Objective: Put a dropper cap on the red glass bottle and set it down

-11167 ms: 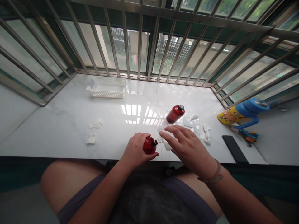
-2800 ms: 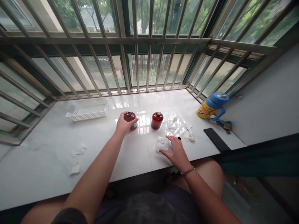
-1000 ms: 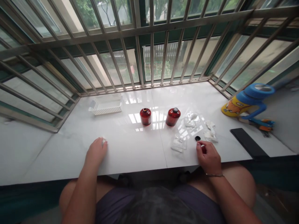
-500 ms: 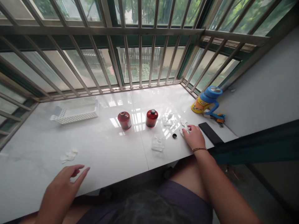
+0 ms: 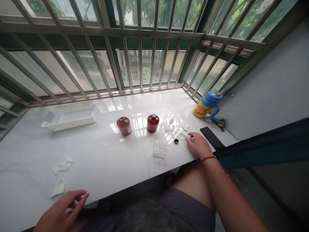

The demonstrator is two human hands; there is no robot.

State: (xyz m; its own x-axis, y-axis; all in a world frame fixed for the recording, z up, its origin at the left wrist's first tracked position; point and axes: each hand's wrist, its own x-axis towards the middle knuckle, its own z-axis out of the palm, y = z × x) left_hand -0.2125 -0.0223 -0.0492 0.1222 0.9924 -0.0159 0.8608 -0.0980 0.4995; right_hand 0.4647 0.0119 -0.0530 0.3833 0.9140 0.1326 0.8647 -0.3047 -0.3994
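My right hand (image 5: 198, 144) rests at the right of the white table, fingers closed on a slim, clear-white piece like a small plastic tube (image 5: 185, 135); its exact kind is hard to make out. White scraps lie under and beside those fingers, with one white piece (image 5: 185, 126) just beyond. A black cap (image 5: 176, 141) is left of this hand. Over the front edge, my left hand (image 5: 64, 206) hovers with loosely bent fingers and nothing visible in it. Crumpled white scraps (image 5: 58, 188) lie close above it, more (image 5: 63, 165) farther back.
Two red-brown bottles stand mid-table: an uncapped one (image 5: 124, 126) and another with a dark top (image 5: 153, 123). Clear plastic boxes (image 5: 159, 149) lie nearby. A white basket (image 5: 72, 124), a blue-yellow flask (image 5: 205, 105) and a black phone (image 5: 211, 138) stand around. Window bars line the back.
My left hand has moved down toward the table edge, its thumb and finger closer together, uncovering another white scrap. My right hand has shifted slightly nearer and now shows the tube-like piece. The view has turned slightly.
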